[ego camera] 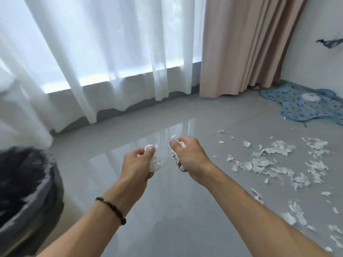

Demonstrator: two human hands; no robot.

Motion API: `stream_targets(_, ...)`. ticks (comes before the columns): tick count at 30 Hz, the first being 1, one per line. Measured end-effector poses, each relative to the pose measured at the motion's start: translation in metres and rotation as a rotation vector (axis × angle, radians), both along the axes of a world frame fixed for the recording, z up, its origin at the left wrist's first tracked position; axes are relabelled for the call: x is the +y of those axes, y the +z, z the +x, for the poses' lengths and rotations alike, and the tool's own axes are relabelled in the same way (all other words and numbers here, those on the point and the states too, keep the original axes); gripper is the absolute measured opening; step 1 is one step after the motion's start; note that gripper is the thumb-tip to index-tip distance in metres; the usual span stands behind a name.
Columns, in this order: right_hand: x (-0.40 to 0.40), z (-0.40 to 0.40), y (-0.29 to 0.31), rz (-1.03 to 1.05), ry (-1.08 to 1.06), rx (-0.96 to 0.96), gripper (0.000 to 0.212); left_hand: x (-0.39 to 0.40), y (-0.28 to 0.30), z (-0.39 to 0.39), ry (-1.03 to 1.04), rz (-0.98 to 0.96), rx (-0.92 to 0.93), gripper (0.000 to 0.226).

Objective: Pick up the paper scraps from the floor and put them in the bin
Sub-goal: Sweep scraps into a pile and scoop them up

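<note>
Here both hands, left hand (138, 160) and right hand (187, 156), clutch paper scraps (278, 164) above glossy grey floor (167, 210) by curtains (111, 52).

A glossy grey tiled floor (167, 210) is seen. White paper scraps (278, 164) are scattered across its right side. A blue patterned mat (304, 106) is spread in the far right corner; a black-lined bin (27, 197) is stood at the left.
</note>
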State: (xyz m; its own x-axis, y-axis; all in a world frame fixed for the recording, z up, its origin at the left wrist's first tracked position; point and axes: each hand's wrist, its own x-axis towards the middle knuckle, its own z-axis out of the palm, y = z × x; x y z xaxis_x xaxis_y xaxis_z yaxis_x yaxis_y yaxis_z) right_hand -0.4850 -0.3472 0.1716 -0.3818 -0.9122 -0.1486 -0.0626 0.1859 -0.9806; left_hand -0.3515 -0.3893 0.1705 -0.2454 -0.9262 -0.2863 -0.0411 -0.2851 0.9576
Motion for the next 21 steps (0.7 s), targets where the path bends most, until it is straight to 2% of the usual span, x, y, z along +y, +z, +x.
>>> stream_targets(9, -0.095, 0.198, 0.063, -0.090, 0.453, 0.014, 0.023, -0.039, 0.063, 0.186, 0.510, -0.175, -0.044, 0.018)
stream_targets(13, -0.117, 0.251, 0.069, -0.107, 0.482, 0.110, 0.033, -0.061, 0.059, 0.241, 0.668, -0.243, -0.267, 0.027)
stream_targets(17, -0.130, 0.278, 0.065, -0.046, 0.580, 0.270, 0.039, -0.071, 0.040, 0.274, 0.731, -0.198, -0.477, 0.029)
stream_targets(21, -0.132, 0.276, 0.065, -0.079, 0.647, 0.332, 0.054, -0.073, 0.036, 0.272, 0.639, -0.152, -0.570, 0.041)
